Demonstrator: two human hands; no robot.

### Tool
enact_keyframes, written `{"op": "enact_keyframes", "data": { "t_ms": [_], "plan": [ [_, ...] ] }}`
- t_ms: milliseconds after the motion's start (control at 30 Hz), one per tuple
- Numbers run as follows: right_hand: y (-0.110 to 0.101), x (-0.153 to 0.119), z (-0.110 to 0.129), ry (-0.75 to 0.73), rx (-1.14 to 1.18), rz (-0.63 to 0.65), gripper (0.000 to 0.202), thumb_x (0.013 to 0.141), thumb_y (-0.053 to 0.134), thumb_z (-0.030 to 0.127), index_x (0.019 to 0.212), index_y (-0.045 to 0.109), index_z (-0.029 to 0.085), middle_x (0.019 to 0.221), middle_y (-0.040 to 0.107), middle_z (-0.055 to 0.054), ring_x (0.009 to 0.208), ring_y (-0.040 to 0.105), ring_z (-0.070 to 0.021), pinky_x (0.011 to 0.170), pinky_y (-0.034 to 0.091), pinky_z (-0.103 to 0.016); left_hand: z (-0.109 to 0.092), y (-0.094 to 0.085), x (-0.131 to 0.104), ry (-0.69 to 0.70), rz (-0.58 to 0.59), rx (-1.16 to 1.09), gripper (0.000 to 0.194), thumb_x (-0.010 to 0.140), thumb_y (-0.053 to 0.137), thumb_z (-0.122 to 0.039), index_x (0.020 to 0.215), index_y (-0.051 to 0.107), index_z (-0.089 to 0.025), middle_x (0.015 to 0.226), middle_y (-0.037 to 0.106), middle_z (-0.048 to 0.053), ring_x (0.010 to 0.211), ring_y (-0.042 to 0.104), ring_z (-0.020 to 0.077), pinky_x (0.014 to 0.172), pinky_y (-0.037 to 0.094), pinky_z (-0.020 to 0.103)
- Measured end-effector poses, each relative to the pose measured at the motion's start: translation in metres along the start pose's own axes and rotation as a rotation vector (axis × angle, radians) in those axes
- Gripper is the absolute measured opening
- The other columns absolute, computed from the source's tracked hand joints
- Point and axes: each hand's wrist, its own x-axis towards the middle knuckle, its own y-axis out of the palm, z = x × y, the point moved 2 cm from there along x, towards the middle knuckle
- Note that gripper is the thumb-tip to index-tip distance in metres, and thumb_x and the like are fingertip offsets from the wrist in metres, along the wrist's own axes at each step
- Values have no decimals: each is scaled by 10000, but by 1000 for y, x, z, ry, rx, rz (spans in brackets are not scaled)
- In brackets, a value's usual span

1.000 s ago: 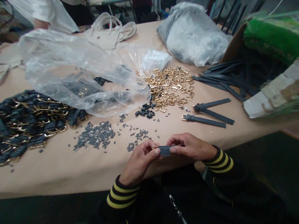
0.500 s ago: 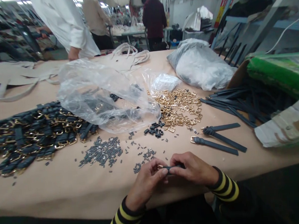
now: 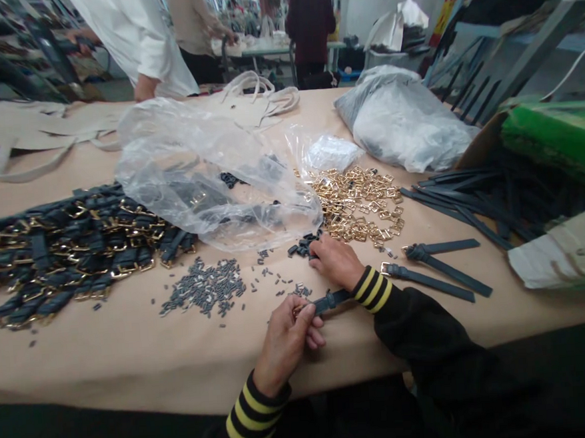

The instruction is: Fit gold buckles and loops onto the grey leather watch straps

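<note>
Dark buckled strap (image 3: 328,302) above the counter (image 3: 146,356) edge, its buckle end pinched in the closed grip of the left hand (image 3: 287,336). Beyond that grip, the right hand (image 3: 336,261) reaches dark strap loops (image 3: 301,246), fingertips curled; its hold is unclear. Gold buckles (image 3: 359,204) lie past it; 2 buckled straps (image 3: 433,281) lie rightward.

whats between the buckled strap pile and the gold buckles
In the head view, a clear plastic bag lies between the buckled strap pile and gold buckles, with grey pieces and dark loops in front.
</note>
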Motion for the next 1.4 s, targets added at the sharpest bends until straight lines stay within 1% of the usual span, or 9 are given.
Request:
{"op": "enact_keyframes", "data": {
  "t_ms": [133, 333, 500, 600, 700, 833, 1067, 1233, 1400],
  "plan": [
    [-5, -17, 0, -1, 56, -36, 72, 732, 589, 209, 793, 564, 179, 827, 549, -44, 736, 525, -166, 642, 383, -259, 0, 0, -1, 39, -56, -38, 255, 731, 575, -365, 756, 437, -153, 575, 604, -29, 403, 553, 79, 381, 415, 168],
    [-30, -74, -2, 51, 509, -134, 87, 767, 567, 220, 702, 546, 166, 634, 549, 15, 589, 504, -107, 585, 390, -223, -2, 4, -6, 119, -165, -15, 198, 764, 550, -318, 786, 458, -144, 613, 610, -21, 439, 548, 68, 423, 416, 172],
    [-10, -107, -5, 211, 887, -37, 91, 770, 552, 231, 735, 567, 148, 637, 602, -8, 579, 558, -114, 564, 440, -226, -3, 17, -15, 211, -168, 105, 153, 796, 524, -288, 771, 485, -142, 603, 602, -25, 454, 522, 58, 471, 419, 178],
    [-1, -113, -6, 240, 1023, -68, 116, 764, 558, 251, 722, 564, 143, 661, 604, -18, 599, 577, -118, 578, 464, -232, -2, 25, -20, 238, -162, 140, 141, 805, 515, -282, 774, 485, -147, 594, 594, -29, 458, 521, 64, 487, 423, 188],
    [-4, -117, -4, 230, 988, -108, 110, 747, 576, 233, 687, 568, 142, 653, 584, -11, 587, 563, -111, 578, 457, -229, -3, 32, -23, 245, -154, 131, 138, 808, 509, -285, 779, 470, -155, 605, 593, -29, 454, 523, 71, 489, 429, 200],
    [-10, -121, -2, 246, 1044, -56, 100, 749, 571, 228, 703, 570, 139, 621, 585, -5, 576, 549, -111, 567, 448, -230, -3, 37, -27, 251, -132, 143, 134, 817, 488, -291, 798, 448, -165, 629, 591, -26, 458, 535, 82, 481, 432, 212],
    [-6, -126, -3, 279, 1213, -21, 135, 728, 605, 261, 695, 562, 138, 616, 592, -2, 590, 565, -108, 588, 467, -235, -3, 35, -33, 326, -68, 357, 137, 844, 456, -290, 771, 447, -176, 601, 548, -43, 463, 509, 72, 524, 420, 218],
    [-1, -128, -9, 265, 1312, -2, 162, 712, 638, 279, 714, 556, 139, 619, 594, 6, 587, 573, -95, 595, 487, -231, -8, 33, -34, 276, 74, 348, 168, 852, 439, -306, 748, 435, -175, 591, 526, -49, 421, 453, 58, 451, 376, 196],
    [-3, -126, -11, 199, 1351, 68, 190, 692, 662, 280, 746, 541, 144, 616, 583, 21, 572, 591, -97, 575, 501, -232, -8, 32, -32, 251, 84, 300, 176, 850, 442, -304, 732, 422, -174, 578, 518, -52, 406, 432, 51, 436, 356, 188]
  ]
}}
